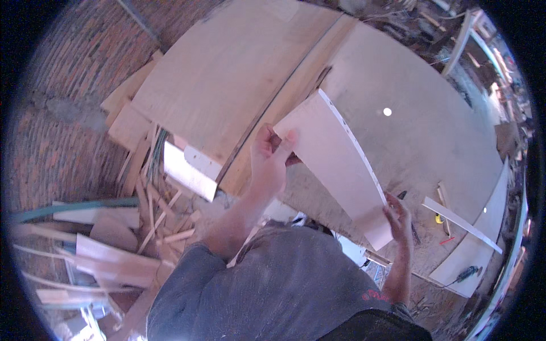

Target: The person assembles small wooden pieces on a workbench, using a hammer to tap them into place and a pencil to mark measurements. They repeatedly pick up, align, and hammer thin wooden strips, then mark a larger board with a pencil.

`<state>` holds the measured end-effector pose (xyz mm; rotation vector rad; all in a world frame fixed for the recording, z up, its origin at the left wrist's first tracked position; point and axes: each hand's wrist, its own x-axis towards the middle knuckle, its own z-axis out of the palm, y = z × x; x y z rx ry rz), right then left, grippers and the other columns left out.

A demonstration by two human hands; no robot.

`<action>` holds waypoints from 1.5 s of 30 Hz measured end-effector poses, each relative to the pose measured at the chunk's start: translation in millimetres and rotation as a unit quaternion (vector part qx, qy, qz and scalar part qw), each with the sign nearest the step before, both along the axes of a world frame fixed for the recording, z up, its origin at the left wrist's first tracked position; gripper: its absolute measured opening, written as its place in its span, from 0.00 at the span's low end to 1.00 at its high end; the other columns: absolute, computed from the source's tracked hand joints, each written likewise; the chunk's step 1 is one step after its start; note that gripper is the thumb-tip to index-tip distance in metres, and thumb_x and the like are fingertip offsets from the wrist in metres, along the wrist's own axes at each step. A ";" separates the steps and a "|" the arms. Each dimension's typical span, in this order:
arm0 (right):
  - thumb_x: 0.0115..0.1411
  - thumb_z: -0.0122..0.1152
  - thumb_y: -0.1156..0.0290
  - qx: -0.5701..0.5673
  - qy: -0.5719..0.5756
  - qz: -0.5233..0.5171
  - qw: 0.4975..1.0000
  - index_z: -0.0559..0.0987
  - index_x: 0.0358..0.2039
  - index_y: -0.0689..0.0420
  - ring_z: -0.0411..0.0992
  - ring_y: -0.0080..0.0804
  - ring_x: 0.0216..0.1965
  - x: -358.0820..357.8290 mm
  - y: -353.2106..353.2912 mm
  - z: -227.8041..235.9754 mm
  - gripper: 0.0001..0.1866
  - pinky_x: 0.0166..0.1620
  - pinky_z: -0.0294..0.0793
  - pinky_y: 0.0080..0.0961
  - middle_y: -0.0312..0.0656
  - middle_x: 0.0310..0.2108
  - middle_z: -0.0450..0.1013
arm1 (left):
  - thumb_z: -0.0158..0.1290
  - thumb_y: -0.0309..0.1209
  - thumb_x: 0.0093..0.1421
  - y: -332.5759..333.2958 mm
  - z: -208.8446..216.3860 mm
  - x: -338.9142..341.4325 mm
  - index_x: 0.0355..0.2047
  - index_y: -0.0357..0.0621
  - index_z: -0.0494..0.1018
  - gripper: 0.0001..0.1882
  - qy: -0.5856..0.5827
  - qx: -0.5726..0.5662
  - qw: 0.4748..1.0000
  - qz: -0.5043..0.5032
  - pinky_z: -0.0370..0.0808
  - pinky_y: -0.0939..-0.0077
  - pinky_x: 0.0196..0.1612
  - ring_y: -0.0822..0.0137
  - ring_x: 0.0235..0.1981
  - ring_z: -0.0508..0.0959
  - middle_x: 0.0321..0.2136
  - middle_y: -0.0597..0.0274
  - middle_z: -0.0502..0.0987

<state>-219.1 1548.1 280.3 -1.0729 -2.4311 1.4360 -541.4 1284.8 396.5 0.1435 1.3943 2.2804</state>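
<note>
A long white board (338,159) is held up at a slant in front of my body, over the wooden worktop (421,148). My left hand (273,150) grips its far left end, with the thumb on the upper face and the fingers partly hidden underneath. At the near right end, my right hand (399,219) is closed around the long edge, and some of its fingers are out of sight. The board's right edge looks thin and slightly rough.
A large pale wooden sheet (222,74) lies at the far left of the worktop. To the right are a white strip (463,224), a small yellow object (438,218), a red stick (447,241) and a green-bodied tool (468,274). Wood offcuts (162,210) clutter the left side, beside a brick wall (62,142).
</note>
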 end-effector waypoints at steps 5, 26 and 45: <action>0.48 0.82 0.56 0.205 0.044 -0.025 0.977 0.67 0.69 0.57 0.67 0.49 0.64 -55.8 -57.9 57.9 0.50 0.66 0.66 0.45 0.52 0.63 0.68 | 0.60 0.26 0.68 -1.0 50.0 13.3 0.42 0.42 0.66 0.11 0.202 0.079 0.975 -0.040 0.74 0.83 0.32 0.78 0.36 0.79 0.36 0.64 0.77; 0.38 0.87 0.55 0.201 0.011 -0.010 0.979 0.67 0.69 0.55 0.67 0.49 0.65 -75.7 -81.7 60.9 0.58 0.67 0.67 0.45 0.52 0.64 0.67 | 0.59 0.24 0.66 4.6 63.1 -2.2 0.42 0.32 0.67 0.12 0.376 0.060 0.924 -0.047 0.84 0.80 0.36 0.72 0.41 0.82 0.47 0.49 0.73; 0.57 0.71 0.46 0.141 -0.128 -0.060 0.980 0.70 0.67 0.56 0.63 0.52 0.67 -11.4 16.5 -30.8 0.43 0.69 0.60 0.46 0.56 0.65 0.66 | 0.59 0.26 0.68 5.0 57.2 14.4 0.48 0.38 0.67 0.14 0.310 -0.012 0.950 0.023 0.73 0.83 0.37 0.79 0.37 0.76 0.40 0.62 0.76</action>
